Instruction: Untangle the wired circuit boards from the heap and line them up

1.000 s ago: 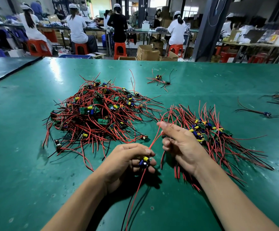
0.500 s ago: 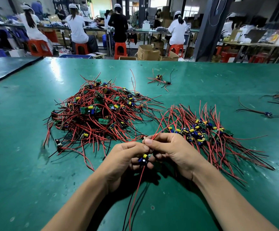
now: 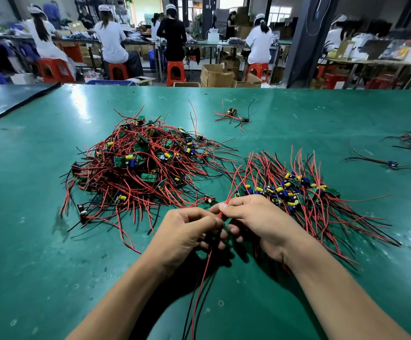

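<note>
Left hand [image 3: 187, 231] gripped a small wired circuit board, hidden in its fingers; right hand [image 3: 260, 224] pinched its thin red wire [image 3: 205, 268], near the green worktop's [image 3: 52, 278] front edge. Lined-up row of boards [image 3: 297, 190] lay right; big tangled heap [image 3: 138, 168] unsorted. Under half done, I'd judge.

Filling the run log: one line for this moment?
left hand: grips wires; right hand: pinches red wire; heap: left; sorted row: right; step: untangling

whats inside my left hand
Red and black wires hang out below the left hand, and a red one runs up to the right hand, which pinches it. The curled fingers cover whatever the wires lead to, so no board shows.
</note>
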`<state>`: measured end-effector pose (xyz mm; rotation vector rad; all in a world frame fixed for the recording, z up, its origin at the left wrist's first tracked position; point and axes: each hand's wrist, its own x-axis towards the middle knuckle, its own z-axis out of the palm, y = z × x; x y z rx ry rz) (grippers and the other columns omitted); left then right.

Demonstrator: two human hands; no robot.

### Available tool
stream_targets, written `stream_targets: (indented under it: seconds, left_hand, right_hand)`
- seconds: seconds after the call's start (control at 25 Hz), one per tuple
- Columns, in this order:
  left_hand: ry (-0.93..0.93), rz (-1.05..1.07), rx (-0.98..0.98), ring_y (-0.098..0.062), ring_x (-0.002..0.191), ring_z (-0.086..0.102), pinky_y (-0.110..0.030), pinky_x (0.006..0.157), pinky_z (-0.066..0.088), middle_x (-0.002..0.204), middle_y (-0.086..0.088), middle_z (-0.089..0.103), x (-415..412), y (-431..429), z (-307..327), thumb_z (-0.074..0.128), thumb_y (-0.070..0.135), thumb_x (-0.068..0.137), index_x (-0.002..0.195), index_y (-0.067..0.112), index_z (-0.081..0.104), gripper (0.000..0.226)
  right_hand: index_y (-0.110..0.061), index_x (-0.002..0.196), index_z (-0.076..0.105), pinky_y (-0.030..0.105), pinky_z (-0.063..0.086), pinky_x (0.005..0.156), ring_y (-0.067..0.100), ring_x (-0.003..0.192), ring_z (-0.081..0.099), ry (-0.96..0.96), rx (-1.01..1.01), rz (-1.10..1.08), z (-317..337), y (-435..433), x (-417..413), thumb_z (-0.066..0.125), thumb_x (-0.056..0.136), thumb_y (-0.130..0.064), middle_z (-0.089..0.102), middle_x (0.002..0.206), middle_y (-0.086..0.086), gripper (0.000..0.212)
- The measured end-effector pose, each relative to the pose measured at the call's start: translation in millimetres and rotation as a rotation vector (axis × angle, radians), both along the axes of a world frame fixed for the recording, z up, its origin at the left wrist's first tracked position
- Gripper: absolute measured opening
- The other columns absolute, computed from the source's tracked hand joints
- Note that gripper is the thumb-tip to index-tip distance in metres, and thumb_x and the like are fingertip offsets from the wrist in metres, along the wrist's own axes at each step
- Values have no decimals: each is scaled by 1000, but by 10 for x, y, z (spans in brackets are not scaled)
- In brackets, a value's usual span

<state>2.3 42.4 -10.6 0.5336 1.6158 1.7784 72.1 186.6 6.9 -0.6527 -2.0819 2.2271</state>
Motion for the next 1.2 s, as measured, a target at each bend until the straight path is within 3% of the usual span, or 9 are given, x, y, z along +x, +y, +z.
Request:
stream_targets:
  seconds: [0.24,0.4,0.6,0.92,1.2]
  left_hand:
    - [9,-31,-15,-25,51,64,-19,46,47,69,-19,69,25,3,46,61,-2,86,70,5,70,20]
    - [14,-35,-22,-25,53,65,-20,48,48,71,-19,70,30,5,58,62,0,86,72,4,71,17]
    - [2,-43,-19,-24,53,64,-21,48,48,71,-18,70,38,-9,62,63,1,86,72,6,71,17]
    - [-44,-51,-13,-22,51,64,-20,48,48,69,-17,69,43,-15,94,61,-2,87,73,4,70,18]
    - [-43,-63,-19,-22,53,63,-23,53,45,70,-16,69,36,-24,95,62,1,86,77,4,68,11]
  right_hand:
    - [-10,95,74,20,32,40,8,44,41,37,92,-155,-66,81,-43,52,103,-13,50,61,-2,24]
    - [-14,95,72,21,31,40,6,42,40,65,163,-245,-120,136,-69,50,102,-13,47,47,-14,23]
    - [-14,96,71,20,29,38,7,41,37,159,141,-341,-160,158,-90,50,101,-9,41,45,-13,22]
    - [-19,99,73,22,35,39,10,43,42,280,215,-469,-152,181,-76,58,98,-10,47,50,-6,17]
    - [-10,105,70,17,26,37,9,35,36,336,-94,-525,-79,187,-109,53,99,-2,64,71,1,19]
